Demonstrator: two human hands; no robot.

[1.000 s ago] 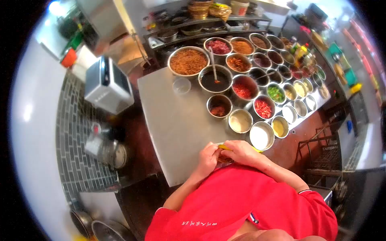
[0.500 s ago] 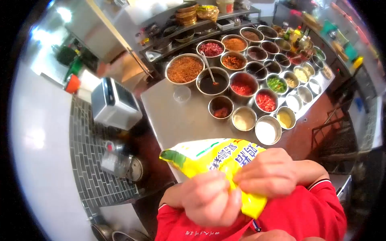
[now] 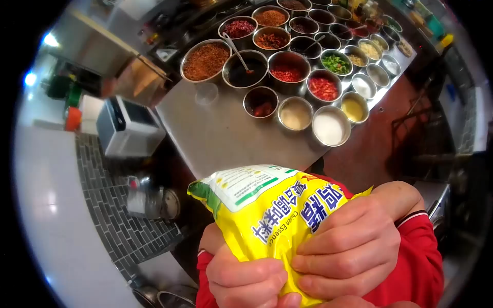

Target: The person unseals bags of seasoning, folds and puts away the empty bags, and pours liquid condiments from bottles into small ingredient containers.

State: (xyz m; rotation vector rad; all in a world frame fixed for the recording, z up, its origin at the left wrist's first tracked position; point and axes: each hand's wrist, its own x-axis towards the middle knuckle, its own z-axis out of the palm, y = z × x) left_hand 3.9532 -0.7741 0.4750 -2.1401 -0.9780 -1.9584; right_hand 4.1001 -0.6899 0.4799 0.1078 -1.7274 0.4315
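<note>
Two hands (image 3: 346, 251) gripping one yellow Chicken Essence bag (image 3: 251, 220), green-cornered, white-paneled, blue-lettered, creased between the fingers

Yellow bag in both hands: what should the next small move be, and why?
Probably a short tearing pull on the yellow bag: the left hand and right hand grip it side by side near one end, and no opening shows.

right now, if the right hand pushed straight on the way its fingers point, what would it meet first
The yellow bag, which the right hand grips, comes first; beyond it, probably the left hand, though depth is unclear.
</note>
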